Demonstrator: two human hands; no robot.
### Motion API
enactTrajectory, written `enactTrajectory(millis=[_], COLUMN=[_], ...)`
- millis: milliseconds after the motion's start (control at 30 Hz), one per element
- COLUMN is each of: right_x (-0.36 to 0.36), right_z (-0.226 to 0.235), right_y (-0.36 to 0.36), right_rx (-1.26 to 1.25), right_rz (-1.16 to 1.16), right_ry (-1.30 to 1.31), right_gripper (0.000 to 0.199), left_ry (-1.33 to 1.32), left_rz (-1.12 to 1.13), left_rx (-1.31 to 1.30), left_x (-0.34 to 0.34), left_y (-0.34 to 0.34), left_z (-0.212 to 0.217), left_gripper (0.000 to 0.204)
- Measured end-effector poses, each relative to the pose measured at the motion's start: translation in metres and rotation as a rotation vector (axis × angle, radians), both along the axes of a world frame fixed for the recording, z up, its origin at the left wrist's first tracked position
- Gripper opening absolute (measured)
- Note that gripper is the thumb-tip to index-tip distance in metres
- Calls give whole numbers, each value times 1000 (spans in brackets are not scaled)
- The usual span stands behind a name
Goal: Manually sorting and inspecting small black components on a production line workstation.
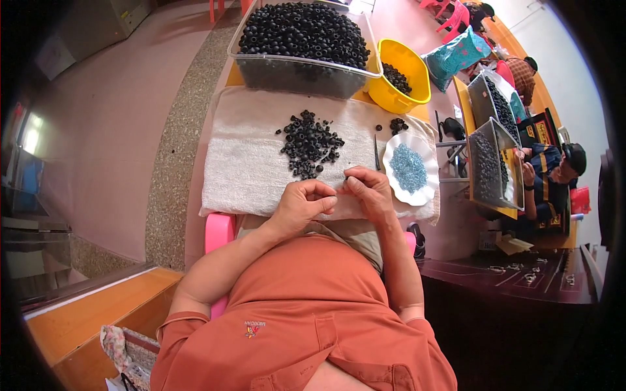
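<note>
My left hand [301, 203] and my right hand [370, 194] face each other close together over the near edge of a white cloth [244, 150]. Thumb and forefinger are pinched on both. A small dark piece shows at my right fingertips; whatever my left fingertips hold is too small to make out. Just beyond my hands lies a loose pile of small black ring-shaped parts [310, 143]. Beside my right hand, a white wavy-rimmed plate [395, 188] carries many tiny clear bluish pieces [409, 167]. Dark slim tweezers [376, 154] lie left of that plate.
A clear plastic bin [293, 77] heaped with black parts stands at the far edge, with a yellow tub [405, 103] to its right. Several black parts [398, 125] sit near the plate. Rightward, a person [554, 179] works at grey bins [486, 163]. A teal sack [460, 55] lies beyond.
</note>
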State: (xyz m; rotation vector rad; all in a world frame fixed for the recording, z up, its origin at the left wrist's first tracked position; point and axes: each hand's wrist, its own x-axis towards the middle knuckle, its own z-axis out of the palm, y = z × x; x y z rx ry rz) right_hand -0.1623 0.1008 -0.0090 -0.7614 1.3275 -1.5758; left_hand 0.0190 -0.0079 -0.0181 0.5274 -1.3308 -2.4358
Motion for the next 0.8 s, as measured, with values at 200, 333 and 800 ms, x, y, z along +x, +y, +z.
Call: enactTrajectory(millis=[200, 333, 800], right_x=[-2, -2, 7], right_z=[-5, -8, 2], right_y=[1, 1, 1], right_rx=[-30, -68, -26], right_rz=[28, 16, 13], right_ry=[-82, -118, -107], right_gripper=[14, 15, 7], left_ry=[-13, -11, -20], left_rz=[2, 5, -9], left_rx=[-5, 3, -22], left_x=[0, 0, -1], left_y=[0, 0, 0], left_z=[2, 1, 5], left_gripper=[14, 14, 18])
